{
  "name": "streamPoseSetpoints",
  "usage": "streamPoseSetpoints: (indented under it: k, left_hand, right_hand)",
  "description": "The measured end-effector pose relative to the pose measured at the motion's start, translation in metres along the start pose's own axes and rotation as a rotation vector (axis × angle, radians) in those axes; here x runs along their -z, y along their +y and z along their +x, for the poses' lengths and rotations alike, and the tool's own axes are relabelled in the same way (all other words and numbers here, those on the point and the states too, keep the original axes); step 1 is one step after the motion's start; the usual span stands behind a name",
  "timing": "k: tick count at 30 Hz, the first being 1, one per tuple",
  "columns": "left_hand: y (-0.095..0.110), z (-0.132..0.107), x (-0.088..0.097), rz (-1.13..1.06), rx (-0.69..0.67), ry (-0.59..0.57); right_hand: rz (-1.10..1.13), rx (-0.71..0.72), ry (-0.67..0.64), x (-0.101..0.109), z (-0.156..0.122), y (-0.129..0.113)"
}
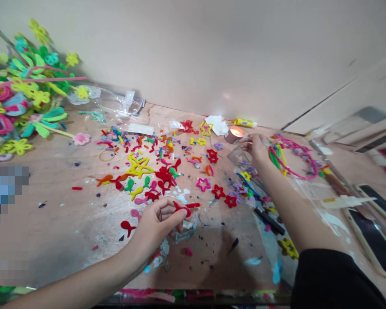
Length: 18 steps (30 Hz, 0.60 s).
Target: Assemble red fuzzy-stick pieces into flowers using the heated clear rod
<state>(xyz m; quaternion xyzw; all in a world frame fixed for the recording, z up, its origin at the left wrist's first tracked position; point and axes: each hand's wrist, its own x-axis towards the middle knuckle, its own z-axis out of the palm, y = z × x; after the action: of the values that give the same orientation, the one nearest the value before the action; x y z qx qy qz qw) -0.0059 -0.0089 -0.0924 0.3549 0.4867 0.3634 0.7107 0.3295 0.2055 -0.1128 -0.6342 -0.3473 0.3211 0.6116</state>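
Observation:
My left hand [157, 227] sits low on the wooden tabletop [51, 223], with thumb and fingertips pinching a small red pipe-cleaner shape [182, 208]. Red, yellow and pink pipe-cleaner cutouts lie scattered just beyond it, including a yellow star [139, 168]. My right hand [255, 148] is raised at the far right, its fingertips close to a small lit candle [234, 134]. Whether those fingers hold something thin, I cannot tell. A crumpled clear plastic sheet [242, 159] lies under that hand.
Pipe-cleaner flowers [28, 86] are heaped at the far left. A pink-and-green pipe-cleaner ring [292, 159] lies right of my right hand. A yellow glue stick [245, 123] stands by the wall, and a black marker [269, 221] lies below my right forearm.

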Motion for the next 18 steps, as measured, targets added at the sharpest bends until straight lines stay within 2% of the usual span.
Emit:
streamPoseSetpoints:
  k: [18]
  left_hand:
    - [0.0015,-0.0012,-0.0008,0.010,0.002,-0.001]
  right_hand:
    - [-0.008,-0.016,0.012,-0.0040,-0.0069,-0.0050]
